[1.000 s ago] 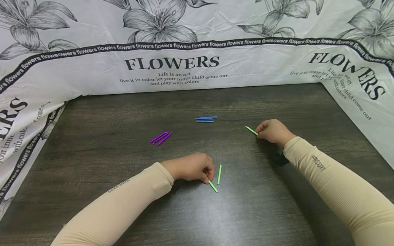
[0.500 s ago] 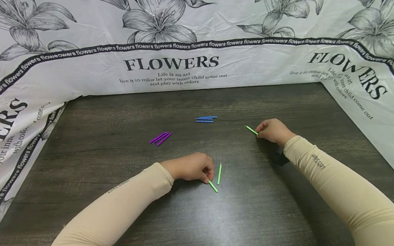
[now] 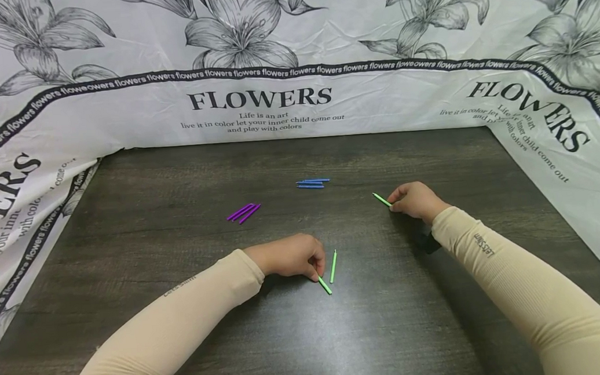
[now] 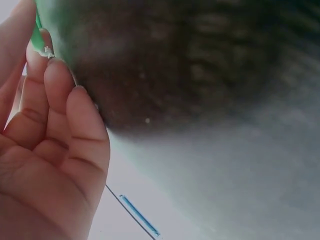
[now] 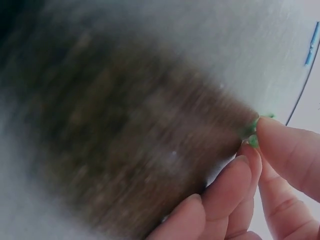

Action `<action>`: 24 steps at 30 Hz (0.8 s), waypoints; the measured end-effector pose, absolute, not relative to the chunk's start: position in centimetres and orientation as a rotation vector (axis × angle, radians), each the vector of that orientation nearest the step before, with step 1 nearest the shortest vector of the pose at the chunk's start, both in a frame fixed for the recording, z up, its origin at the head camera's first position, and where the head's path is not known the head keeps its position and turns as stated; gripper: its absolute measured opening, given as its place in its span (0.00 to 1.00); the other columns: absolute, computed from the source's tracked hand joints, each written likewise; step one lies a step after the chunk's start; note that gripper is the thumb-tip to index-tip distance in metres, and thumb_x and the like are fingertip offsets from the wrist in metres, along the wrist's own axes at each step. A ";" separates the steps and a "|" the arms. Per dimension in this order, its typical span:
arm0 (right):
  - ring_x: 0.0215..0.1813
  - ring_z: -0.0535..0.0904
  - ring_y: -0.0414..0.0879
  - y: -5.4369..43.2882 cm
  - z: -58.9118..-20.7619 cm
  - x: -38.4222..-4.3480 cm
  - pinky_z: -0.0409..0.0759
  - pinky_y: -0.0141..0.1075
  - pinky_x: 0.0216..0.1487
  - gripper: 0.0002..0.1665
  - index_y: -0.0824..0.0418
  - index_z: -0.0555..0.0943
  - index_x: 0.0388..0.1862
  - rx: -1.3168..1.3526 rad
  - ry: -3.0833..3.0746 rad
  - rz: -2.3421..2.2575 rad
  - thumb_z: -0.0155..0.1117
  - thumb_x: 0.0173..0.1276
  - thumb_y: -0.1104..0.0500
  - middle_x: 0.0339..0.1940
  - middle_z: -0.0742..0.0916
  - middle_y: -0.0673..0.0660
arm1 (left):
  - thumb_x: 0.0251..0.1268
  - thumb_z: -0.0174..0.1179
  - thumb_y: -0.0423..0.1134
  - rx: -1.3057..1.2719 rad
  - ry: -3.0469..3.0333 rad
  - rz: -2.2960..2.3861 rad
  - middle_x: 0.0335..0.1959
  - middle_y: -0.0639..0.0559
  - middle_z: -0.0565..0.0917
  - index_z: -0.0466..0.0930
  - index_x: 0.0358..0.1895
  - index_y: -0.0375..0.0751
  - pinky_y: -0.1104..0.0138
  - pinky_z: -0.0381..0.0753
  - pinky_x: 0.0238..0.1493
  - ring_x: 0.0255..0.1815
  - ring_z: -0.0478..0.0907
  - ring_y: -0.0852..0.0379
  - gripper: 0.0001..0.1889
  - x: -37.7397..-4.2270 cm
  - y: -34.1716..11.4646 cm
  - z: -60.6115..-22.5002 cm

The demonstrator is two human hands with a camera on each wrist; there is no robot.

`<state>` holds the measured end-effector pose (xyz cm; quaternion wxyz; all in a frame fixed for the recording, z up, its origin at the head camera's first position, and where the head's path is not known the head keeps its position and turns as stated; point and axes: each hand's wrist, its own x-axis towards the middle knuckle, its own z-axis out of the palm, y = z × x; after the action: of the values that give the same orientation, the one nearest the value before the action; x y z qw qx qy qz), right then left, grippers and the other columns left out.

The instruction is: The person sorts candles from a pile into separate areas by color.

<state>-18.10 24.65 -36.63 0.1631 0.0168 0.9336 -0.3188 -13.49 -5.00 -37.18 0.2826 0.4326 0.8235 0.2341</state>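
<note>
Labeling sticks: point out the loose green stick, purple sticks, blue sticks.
loose green stick (image 3: 333, 266), head view, mid-shaft.
purple sticks (image 3: 243, 212), head view, middle of the bundle.
blue sticks (image 3: 312, 183), head view, middle of the group.

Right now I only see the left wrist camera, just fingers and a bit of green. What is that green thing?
Observer: It is a green stick on the dark table; the left hand pinches its near end.
Child: Are there more green ones?
Observer: Yes, a loose green stick lies just right of that hand, untouched.
Child: What is the other hand doing?
Observer: The right hand pinches a third green stick further right.
Child: Any other colours?
Observer: Purple sticks and blue sticks lie in small bunches further back.
</note>
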 end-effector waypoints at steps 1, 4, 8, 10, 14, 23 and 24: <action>0.40 0.77 0.50 24.7 -36.6 -18.1 0.74 0.40 0.38 0.15 0.72 0.79 0.49 0.045 2.662 -0.911 0.62 0.66 0.65 0.42 0.84 0.64 | 0.55 0.68 0.31 1.160 2.205 0.627 0.27 0.59 0.77 0.83 0.26 0.43 0.75 0.71 0.32 0.28 0.69 0.67 0.05 -13.5 -5.0 -37.2; 0.40 0.77 0.50 24.6 -36.6 -18.1 0.74 0.40 0.38 0.15 0.72 0.79 0.49 0.040 2.663 -0.913 0.62 0.65 0.66 0.44 0.83 0.66 | 0.55 0.68 0.30 1.175 2.204 0.637 0.27 0.59 0.77 0.83 0.26 0.42 0.75 0.71 0.32 0.28 0.69 0.67 0.05 -13.7 -5.0 -37.2; 0.41 0.77 0.51 24.6 -36.5 -18.1 0.74 0.41 0.39 0.15 0.72 0.79 0.49 0.032 2.662 -0.915 0.62 0.65 0.66 0.45 0.82 0.67 | 0.54 0.68 0.30 1.200 2.218 0.652 0.26 0.59 0.77 0.83 0.26 0.41 0.76 0.71 0.33 0.28 0.68 0.69 0.04 -14.0 -5.0 -37.0; 0.41 0.77 0.52 24.6 -36.4 -18.1 0.74 0.41 0.39 0.15 0.72 0.79 0.49 0.027 2.662 -0.915 0.62 0.65 0.66 0.46 0.82 0.67 | 0.54 0.68 0.30 1.206 2.229 0.665 0.26 0.58 0.77 0.83 0.27 0.41 0.76 0.71 0.33 0.28 0.68 0.69 0.04 -14.2 -5.1 -36.8; 0.42 0.77 0.52 24.6 -36.6 -18.1 0.74 0.41 0.40 0.14 0.72 0.79 0.49 0.021 2.670 -0.915 0.62 0.66 0.66 0.46 0.82 0.67 | 0.54 0.68 0.30 1.188 2.250 0.700 0.28 0.58 0.77 0.83 0.27 0.42 0.75 0.71 0.34 0.28 0.69 0.68 0.04 -14.6 -5.0 -36.4; 0.41 0.77 0.52 24.7 -36.7 -18.1 0.74 0.41 0.40 0.14 0.72 0.80 0.48 0.028 2.670 -0.926 0.62 0.65 0.66 0.45 0.82 0.66 | 0.56 0.67 0.30 1.134 2.284 0.749 0.30 0.57 0.78 0.82 0.27 0.43 0.74 0.73 0.34 0.31 0.71 0.64 0.05 -15.7 -4.3 -35.5; 0.41 0.77 0.52 24.7 -36.7 -18.1 0.74 0.41 0.40 0.14 0.72 0.80 0.48 0.030 2.669 -0.925 0.62 0.65 0.66 0.45 0.82 0.66 | 0.56 0.67 0.31 1.129 2.288 0.751 0.30 0.56 0.78 0.81 0.27 0.44 0.74 0.73 0.34 0.31 0.71 0.64 0.06 -15.8 -4.2 -35.4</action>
<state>-18.13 24.68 -36.70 0.1577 0.0105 0.9330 -0.3232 -15.82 -4.21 -35.39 0.2385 0.4122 0.8355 0.2742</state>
